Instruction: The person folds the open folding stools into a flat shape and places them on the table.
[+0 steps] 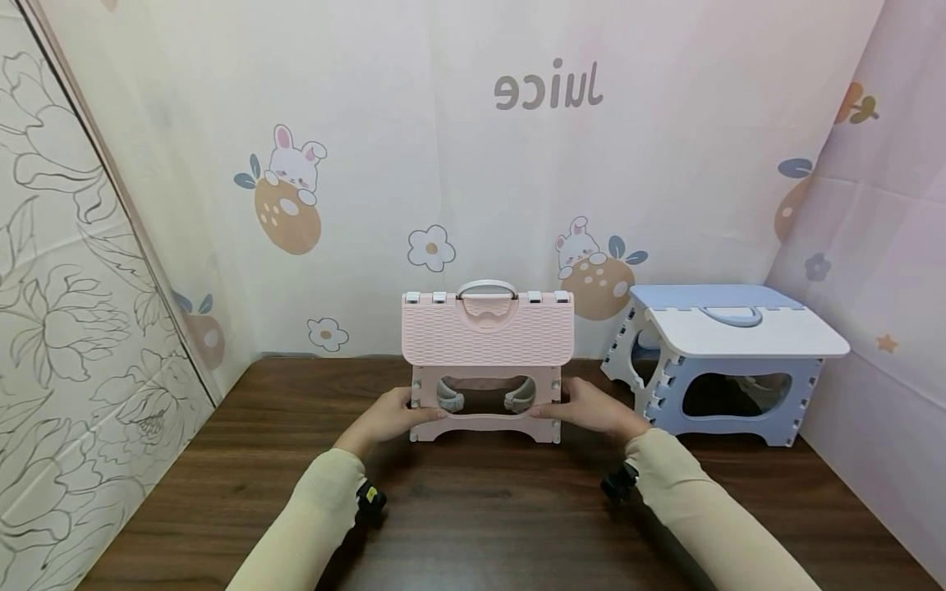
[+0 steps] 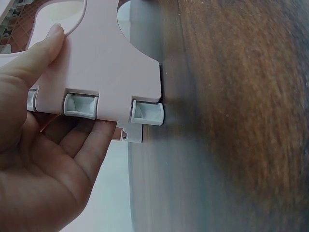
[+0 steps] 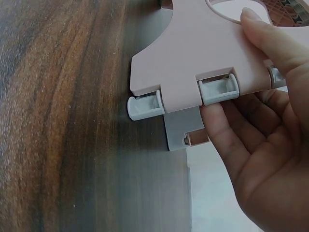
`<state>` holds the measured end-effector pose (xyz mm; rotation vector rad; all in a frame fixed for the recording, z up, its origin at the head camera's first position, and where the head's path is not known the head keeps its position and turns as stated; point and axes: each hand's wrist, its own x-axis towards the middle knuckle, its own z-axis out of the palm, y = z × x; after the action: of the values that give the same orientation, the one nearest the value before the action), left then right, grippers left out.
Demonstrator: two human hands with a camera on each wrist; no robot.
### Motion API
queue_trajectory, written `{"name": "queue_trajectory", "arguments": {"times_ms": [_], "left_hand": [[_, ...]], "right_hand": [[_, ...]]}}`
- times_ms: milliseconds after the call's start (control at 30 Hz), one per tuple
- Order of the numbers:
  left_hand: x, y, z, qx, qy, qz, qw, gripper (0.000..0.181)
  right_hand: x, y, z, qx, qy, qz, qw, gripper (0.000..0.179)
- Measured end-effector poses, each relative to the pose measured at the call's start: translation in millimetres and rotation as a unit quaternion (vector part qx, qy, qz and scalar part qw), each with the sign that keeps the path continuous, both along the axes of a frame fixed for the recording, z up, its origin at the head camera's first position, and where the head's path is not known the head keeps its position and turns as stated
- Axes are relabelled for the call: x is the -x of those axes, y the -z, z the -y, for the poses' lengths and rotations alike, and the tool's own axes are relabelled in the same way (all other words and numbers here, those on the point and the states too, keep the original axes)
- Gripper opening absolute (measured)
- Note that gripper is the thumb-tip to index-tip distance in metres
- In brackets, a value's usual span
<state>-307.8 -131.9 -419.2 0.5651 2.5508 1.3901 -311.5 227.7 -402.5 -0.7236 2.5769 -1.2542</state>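
A pink folding step stool (image 1: 488,332) stands on the table, its textured top half hanging down at the front and a grey carry handle (image 1: 486,286) at the upper edge. My left hand (image 1: 392,420) grips the stool's left leg side, thumb on the front panel and fingers behind the edge. On the opposite side my right hand (image 1: 594,408) holds the other leg edge in the same way. Both wrist views show grey hinge clips, such as one hinge clip (image 2: 81,105) on the left and another hinge clip (image 3: 218,90) on the right, beside the fingers.
A blue and white folding stool (image 1: 739,361) stands unfolded at the right of the table, close to my right forearm. Dark wood tabletop (image 1: 473,525) stretches toward me. A printed curtain (image 1: 443,180) hangs behind the table's back edge.
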Motion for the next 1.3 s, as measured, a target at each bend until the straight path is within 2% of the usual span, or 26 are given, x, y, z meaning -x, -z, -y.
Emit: {"name": "queue_trajectory", "arguments": {"times_ms": [500, 800, 1033, 1300], "left_hand": [[0.3, -2.3, -0.8, 0.013, -0.003, -0.002, 0.9999, 0.034], [0.8, -5.8, 1.6, 0.009, 0.0, 0.011, 0.9999, 0.039], [-3.1, -11.5, 6.6, -0.013, -0.025, 0.022, 0.9994, 0.05], [-6.3, -20.2, 13.0, -0.011, -0.061, -0.005, 0.998, 0.052]], "right_hand": [[0.3, 1.8, 0, -0.011, 0.005, -0.012, 0.9998, 0.07], [-6.6, -3.3, 0, 0.005, 0.002, 0.022, 0.9997, 0.071], [-5.4, -3.2, -6, -0.009, 0.004, 0.013, 0.9999, 0.067], [-5.5, -11.5, -13, -0.043, 0.054, 0.016, 0.9975, 0.077]]}}
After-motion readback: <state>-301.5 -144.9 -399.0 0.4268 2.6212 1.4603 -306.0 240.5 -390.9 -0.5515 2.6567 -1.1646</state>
